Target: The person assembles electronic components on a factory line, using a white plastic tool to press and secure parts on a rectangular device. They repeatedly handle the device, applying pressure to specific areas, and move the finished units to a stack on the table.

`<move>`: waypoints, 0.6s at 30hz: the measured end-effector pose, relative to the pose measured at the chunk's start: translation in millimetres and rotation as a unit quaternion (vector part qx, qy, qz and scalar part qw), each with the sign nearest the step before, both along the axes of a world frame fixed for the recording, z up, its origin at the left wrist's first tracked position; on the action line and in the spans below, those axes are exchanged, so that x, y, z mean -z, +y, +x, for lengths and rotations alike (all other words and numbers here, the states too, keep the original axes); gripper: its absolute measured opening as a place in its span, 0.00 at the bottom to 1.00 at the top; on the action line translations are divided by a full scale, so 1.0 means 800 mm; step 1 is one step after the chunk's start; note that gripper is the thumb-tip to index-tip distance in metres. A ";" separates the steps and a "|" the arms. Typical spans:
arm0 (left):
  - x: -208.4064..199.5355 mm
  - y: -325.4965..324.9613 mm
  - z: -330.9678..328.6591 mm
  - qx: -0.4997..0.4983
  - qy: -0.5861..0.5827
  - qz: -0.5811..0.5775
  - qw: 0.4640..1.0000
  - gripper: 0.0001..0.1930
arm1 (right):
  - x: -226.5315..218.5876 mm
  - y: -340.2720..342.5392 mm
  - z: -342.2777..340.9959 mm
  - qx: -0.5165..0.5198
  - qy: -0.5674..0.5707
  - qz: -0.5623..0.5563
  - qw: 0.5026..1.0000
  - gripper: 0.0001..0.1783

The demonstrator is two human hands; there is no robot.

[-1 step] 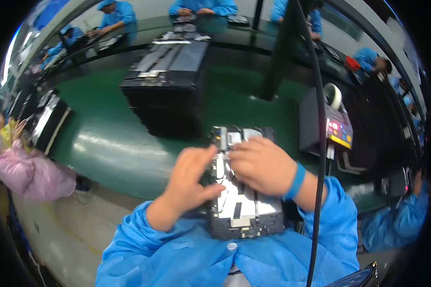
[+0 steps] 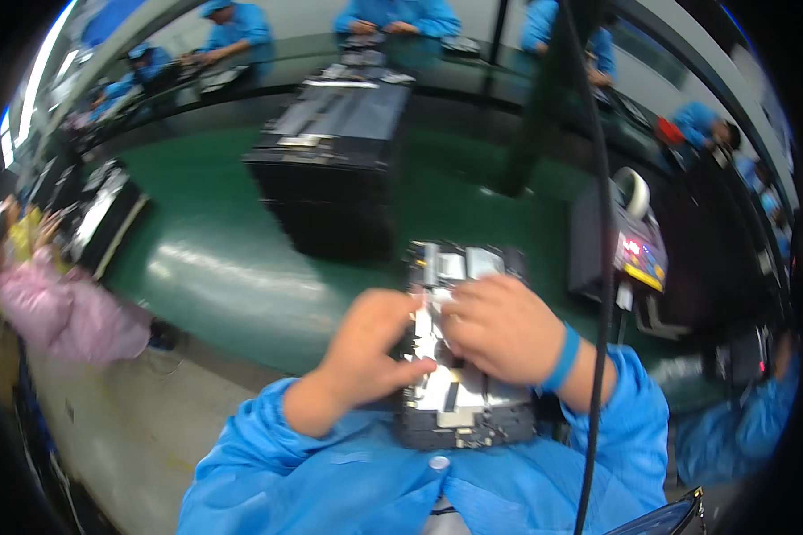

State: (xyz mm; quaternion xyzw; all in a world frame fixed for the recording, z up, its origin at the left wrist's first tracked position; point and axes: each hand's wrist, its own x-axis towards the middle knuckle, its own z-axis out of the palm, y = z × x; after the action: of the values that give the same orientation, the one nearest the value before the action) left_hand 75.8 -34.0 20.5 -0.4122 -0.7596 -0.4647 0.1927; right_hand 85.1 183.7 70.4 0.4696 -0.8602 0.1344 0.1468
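Observation:
Close to my body lies a flat, tablet-shaped electronic panel [image 2: 433, 392] with a dark frame and silver plates and small parts on its upper face. My left hand [image 2: 361, 352] rests at its left edge, thumb stretched over the silver area and index finger pointing toward the far end; its other fingers are hard to see. My right hand [image 2: 500, 330], with a blue band [image 2: 562, 358] at the wrist, lies over the panel's middle. Its fingers are bent and pressed together on the surface. Whatever may be between those fingertips is hidden.
A tall stack of dark panels [image 2: 326, 192] stands on the green table [image 2: 214, 259]. At right are a box-shaped device [image 2: 620, 245] with a lit display, a tape roll [image 2: 633, 192] and black panels [image 2: 714, 241]. A black cable [image 2: 605, 267] hangs before me. Co-workers sit around.
Both hands have slid slightly toward me along the panel. The whole view has shifted a little, so the surroundings appear further right.

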 end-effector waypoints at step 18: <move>-0.027 0.035 0.061 0.007 0.013 0.025 1.000 0.26 | 0.010 0.029 0.123 0.298 -0.155 -0.340 0.878 0.05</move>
State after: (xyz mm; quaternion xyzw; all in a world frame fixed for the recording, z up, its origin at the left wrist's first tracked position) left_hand 124.9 -6.0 42.0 -0.4185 -0.7422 -0.4795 0.2102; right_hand 183.7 206.8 62.1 0.0854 -0.8727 0.4395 0.1948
